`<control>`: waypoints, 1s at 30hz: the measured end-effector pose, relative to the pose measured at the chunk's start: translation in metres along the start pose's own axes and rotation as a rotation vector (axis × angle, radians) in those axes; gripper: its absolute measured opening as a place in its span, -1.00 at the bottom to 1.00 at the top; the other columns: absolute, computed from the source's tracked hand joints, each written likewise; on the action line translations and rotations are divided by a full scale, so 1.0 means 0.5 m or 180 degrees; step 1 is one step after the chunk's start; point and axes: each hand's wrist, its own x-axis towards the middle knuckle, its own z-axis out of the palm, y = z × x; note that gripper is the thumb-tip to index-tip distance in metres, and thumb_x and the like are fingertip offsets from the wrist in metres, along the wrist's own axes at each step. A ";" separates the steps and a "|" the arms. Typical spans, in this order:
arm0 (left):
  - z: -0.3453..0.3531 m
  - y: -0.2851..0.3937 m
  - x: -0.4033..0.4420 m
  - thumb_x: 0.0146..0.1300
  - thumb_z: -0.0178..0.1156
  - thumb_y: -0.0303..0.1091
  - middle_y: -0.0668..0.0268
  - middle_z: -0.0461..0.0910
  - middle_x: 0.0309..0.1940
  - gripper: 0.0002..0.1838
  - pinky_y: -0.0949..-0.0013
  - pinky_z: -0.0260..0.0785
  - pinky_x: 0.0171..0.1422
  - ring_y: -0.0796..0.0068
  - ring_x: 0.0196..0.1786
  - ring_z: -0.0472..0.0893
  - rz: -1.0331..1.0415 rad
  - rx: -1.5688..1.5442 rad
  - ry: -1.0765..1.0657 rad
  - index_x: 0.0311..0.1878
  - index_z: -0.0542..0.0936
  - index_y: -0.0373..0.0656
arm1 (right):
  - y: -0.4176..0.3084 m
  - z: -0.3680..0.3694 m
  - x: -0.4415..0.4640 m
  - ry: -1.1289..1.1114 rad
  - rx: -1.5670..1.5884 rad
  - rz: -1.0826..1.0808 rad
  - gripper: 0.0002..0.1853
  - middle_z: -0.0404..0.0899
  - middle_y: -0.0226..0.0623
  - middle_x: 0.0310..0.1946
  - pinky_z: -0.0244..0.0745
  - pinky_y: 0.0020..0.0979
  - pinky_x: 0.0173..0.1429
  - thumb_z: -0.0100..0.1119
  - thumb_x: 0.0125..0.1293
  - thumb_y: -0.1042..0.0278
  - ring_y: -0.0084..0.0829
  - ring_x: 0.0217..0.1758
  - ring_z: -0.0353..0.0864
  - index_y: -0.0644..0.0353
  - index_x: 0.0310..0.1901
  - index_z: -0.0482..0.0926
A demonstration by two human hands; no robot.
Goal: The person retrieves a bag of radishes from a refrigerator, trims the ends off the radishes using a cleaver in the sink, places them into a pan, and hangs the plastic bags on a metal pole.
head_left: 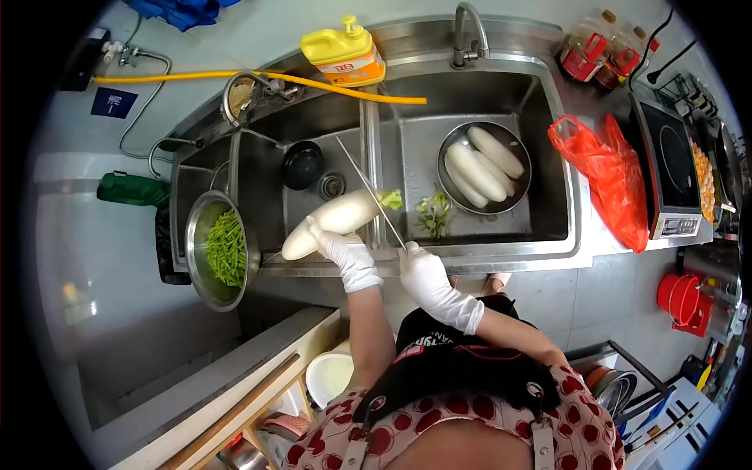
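My left hand (345, 254), in a white glove, is closed around a large white radish (333, 222) over the front of the left basin. The radish lies tilted, its leafy green end (391, 200) pointing right past the divider. My right hand (424, 274), also gloved, grips the handle of a long knife (370, 185). Its thin blade crosses the radish near the green end. Several peeled white radishes (475, 172) lie in a round metal bowl (527, 182) in the right basin. Green leaf scraps (433, 215) are on that basin's floor beside the bowl.
A metal bowl (194, 254) of cut green vegetables (225, 249) stands at the left. A black bowl (303, 164) sits in the left basin. Behind are a yellow jug (343, 56), hose (329, 84) and faucet (464, 35). A red plastic bag (607, 184) lies right, beside a cooktop (674, 157).
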 end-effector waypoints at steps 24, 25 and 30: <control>0.028 0.013 -0.022 0.13 0.21 0.17 0.14 0.45 0.11 -0.31 -0.25 0.30 0.19 0.03 0.11 0.48 -0.1070 -0.0286 -0.0360 0.15 0.37 -0.17 | 0.056 -0.109 -0.009 0.0673 0.0591 0.0408 -0.79 0.49 0.00 -0.66 0.47 -0.18 -0.48 0.10 0.28 0.30 -0.04 -0.54 0.58 0.27 -0.40 0.47; 0.034 0.009 -0.030 0.13 0.21 0.18 0.14 0.45 0.11 -0.30 -0.26 0.30 0.19 0.02 0.12 0.48 -0.1085 -0.0248 -0.0351 0.15 0.38 -0.17 | 0.050 -0.122 -0.015 0.0713 0.0460 0.0190 -0.80 0.49 -0.04 -0.65 0.46 -0.19 -0.50 0.10 0.27 0.30 -0.07 -0.55 0.58 0.26 -0.40 0.46; 0.053 -0.012 -0.035 0.15 0.15 0.21 0.10 0.45 0.12 -0.31 -0.19 0.34 0.20 0.04 0.14 0.47 -0.1404 -0.0257 -0.0045 0.17 0.38 -0.13 | 0.038 -0.149 -0.031 0.0782 -0.0457 -0.0633 -0.88 0.43 -0.26 -0.63 0.39 -0.33 -0.61 0.11 0.14 0.38 -0.31 -0.64 0.52 0.16 -0.43 0.37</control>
